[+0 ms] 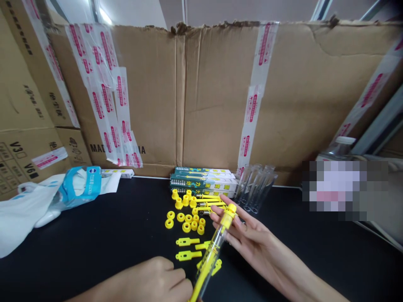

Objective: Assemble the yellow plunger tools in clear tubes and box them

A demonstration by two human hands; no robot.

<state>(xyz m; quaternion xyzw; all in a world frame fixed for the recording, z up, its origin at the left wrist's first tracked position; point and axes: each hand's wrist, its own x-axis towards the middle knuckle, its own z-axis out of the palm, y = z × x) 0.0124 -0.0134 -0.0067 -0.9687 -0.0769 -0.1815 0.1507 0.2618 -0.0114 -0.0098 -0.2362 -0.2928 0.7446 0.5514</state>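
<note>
A clear tubular spring scale (211, 253) with a yellow inner rod and yellow cap slants up from the bottom edge. Closed around its lower end is my left hand (157, 279), whose grip is partly cut off by the frame. My right hand (248, 235) holds the capped end, thumb beside the cap and fingers stretched out behind it. Beyond those fingers lie several yellow rods with metal springs (209, 204). Yellow collars (185, 201) and yellow rings (188, 218) are grouped left of them. Flat yellow tabs (188, 255) lie nearer, some partly hidden by the tube.
Printed boxes (203, 183) are stacked against the cardboard wall (217, 96). Several clear empty tubes (256, 188) stand to their right. A blue-and-white plastic packet (82, 184) lies on the black table (126, 226) at left. A capped bottle (341, 147) stands at right beside a blurred patch.
</note>
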